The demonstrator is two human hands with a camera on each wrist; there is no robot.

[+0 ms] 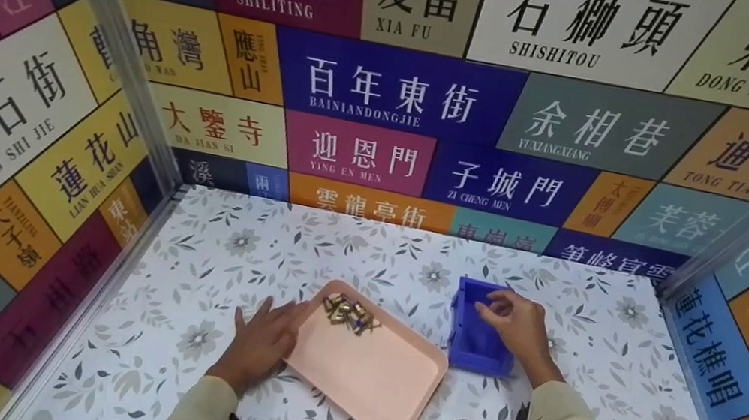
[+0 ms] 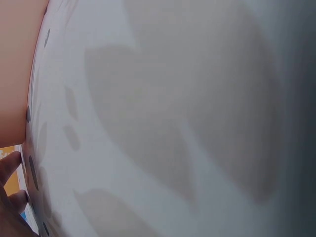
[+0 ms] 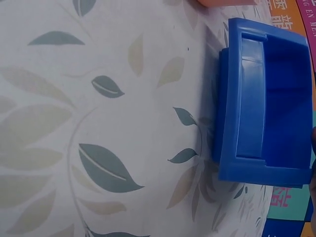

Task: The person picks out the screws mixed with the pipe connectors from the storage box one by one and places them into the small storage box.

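Observation:
A pink rectangular tray point(image 1: 361, 383) lies at an angle on the table, with a small heap of brass-coloured metal fittings point(image 1: 349, 314) in its upper left corner. My left hand point(image 1: 261, 339) is at the tray's left rim, fingers extended and spread. In the left wrist view, a few of its fingers point(image 2: 12, 168) show below the tray's side. A blue plastic bin point(image 1: 478, 341) stands to the right of the tray. Over its upper right side is my right hand point(image 1: 519, 325), thumb and fingers bent towards each other above the opening. I cannot tell whether something small is between those fingertips.
The table point(image 1: 184, 391) has a white cover printed with grey leaves and flowers. Panels of colourful signs point(image 1: 394, 92) stand along its back and both sides. The bin's low front lip point(image 3: 249, 98) faces the right wrist camera.

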